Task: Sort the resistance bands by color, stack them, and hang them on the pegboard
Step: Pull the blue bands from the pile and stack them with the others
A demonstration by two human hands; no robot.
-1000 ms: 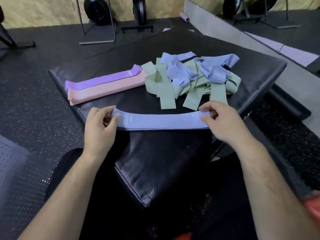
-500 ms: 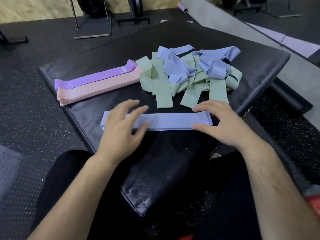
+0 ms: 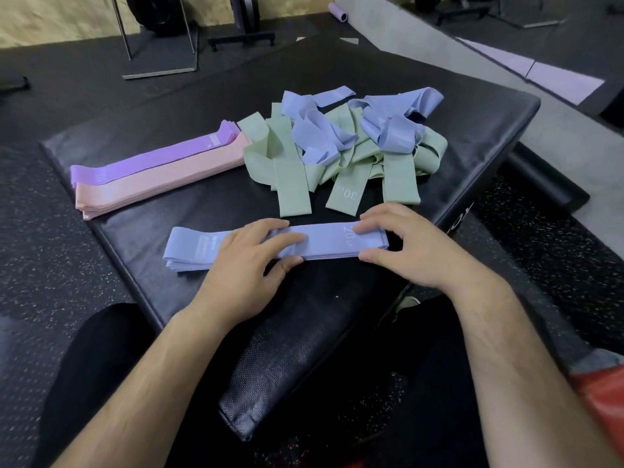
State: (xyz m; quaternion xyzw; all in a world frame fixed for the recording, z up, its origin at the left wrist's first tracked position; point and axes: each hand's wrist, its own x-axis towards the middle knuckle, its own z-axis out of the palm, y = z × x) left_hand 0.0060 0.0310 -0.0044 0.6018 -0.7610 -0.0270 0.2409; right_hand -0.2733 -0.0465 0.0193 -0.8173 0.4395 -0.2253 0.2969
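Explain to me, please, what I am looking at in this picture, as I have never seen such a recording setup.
There is no machine here. A person works with two bare hands, and the camera sits on their head looking forward and down, so both arms enter from the bottom edge. On a black pad lie resistance bands. A purple stack and a pink stack sit side by side at the left. Green bands and loose blue bands lie tangled further back, and a tidy blue stack is nearest the person. The left hand presses flat on that stack's middle. The right hand rests its fingers on its right end, with the thumb against the near edge. Nothing is lifted.
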